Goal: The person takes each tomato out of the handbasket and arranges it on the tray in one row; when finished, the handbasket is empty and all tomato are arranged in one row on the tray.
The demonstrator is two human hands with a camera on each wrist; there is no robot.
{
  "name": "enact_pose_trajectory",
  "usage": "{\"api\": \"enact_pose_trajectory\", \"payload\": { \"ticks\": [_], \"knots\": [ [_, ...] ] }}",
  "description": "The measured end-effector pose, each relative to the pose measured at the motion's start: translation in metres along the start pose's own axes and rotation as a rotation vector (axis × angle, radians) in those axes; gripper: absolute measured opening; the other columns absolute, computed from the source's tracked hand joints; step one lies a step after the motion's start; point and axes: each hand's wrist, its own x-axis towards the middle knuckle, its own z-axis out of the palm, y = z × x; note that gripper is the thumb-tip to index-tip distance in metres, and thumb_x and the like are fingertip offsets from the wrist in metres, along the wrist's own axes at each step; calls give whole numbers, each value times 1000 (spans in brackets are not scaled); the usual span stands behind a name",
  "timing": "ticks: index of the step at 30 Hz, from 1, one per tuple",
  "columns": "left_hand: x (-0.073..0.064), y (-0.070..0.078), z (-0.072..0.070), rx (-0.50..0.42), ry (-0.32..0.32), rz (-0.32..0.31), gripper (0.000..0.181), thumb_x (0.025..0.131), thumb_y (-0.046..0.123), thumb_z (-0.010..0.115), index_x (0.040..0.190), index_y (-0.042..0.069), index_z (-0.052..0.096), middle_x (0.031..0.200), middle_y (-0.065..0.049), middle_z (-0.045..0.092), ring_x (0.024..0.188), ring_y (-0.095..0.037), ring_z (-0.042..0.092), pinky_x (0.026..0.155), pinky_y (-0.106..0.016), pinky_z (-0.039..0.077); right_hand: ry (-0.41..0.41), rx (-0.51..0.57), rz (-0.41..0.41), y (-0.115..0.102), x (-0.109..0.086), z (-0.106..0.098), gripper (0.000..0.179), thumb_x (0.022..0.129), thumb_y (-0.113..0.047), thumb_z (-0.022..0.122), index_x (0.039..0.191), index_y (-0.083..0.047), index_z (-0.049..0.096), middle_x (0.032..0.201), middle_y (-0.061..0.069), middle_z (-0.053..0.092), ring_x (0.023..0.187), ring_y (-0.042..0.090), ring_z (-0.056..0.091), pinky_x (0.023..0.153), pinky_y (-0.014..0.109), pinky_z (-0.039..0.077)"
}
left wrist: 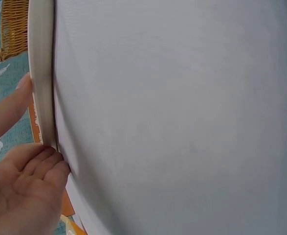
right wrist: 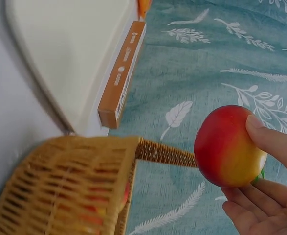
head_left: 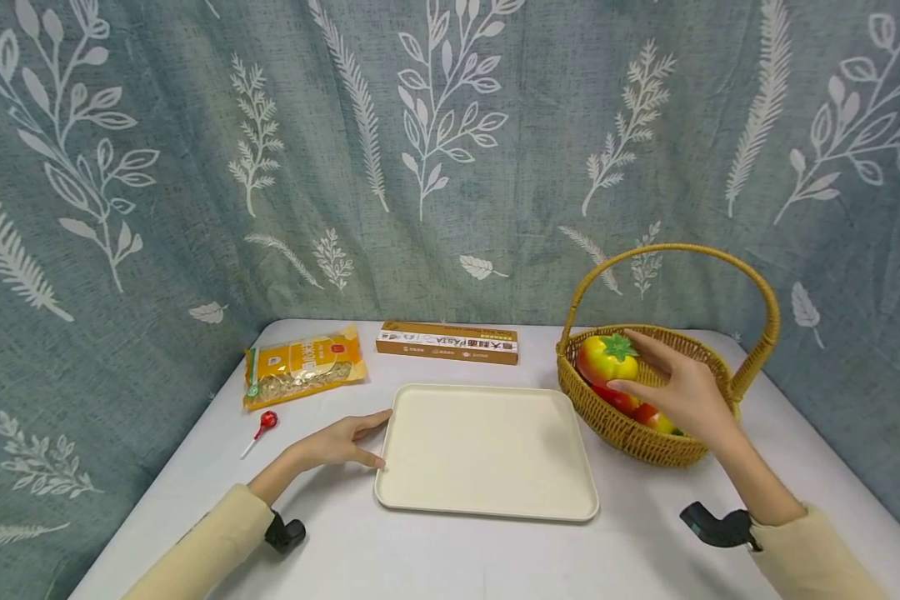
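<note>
At the left edge of the cream tray [head_left: 487,450], my left hand [head_left: 337,443] rests its thumb and fingertips against the rim, set apart along it. In the left wrist view, the fingertips [left wrist: 53,161] lie right at the tray's edge [left wrist: 43,73]. My right hand [head_left: 678,392] holds a red-and-yellow fruit with a green leafy top [head_left: 607,360] between thumb and fingers, over the wicker basket [head_left: 637,446]. The right wrist view shows this fruit [right wrist: 229,147] above the basket's rim, its leafy top mostly hidden. More red-and-yellow fruit [head_left: 654,417] lies inside the basket.
The basket's tall arched handle [head_left: 675,248] rises around the right hand. A long pasta box [head_left: 447,343] lies behind the tray. At left are an orange-and-clear food bag [head_left: 303,367] and a red lollipop [head_left: 267,420]. A patterned curtain [head_left: 435,233] hangs behind the table.
</note>
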Motion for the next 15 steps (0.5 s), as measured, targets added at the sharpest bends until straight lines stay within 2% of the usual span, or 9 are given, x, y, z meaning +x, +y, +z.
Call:
{"api": "enact_pose_trajectory", "payload": {
  "ticks": [8, 15],
  "knots": [
    [-2, 0, -3, -1, -13, -14, 86, 83, 19, 77, 152, 3, 27, 156, -18, 23, 144, -35, 18, 115, -50, 20, -3, 59, -31, -9, 4, 18, 75, 81, -36, 77, 143, -7, 47, 139, 21, 50, 120, 43, 52, 92, 50, 48],
    [-2, 0, -5, -6, -26, -6, 85, 84, 15, 76, 152, 2, 26, 157, -18, 21, 144, -35, 18, 114, -49, 21, -38, 107, -6, -18, 5, 31, 77, 81, -39, 77, 144, -7, 46, 141, 20, 49, 120, 41, 53, 93, 50, 49]
  ]
}}
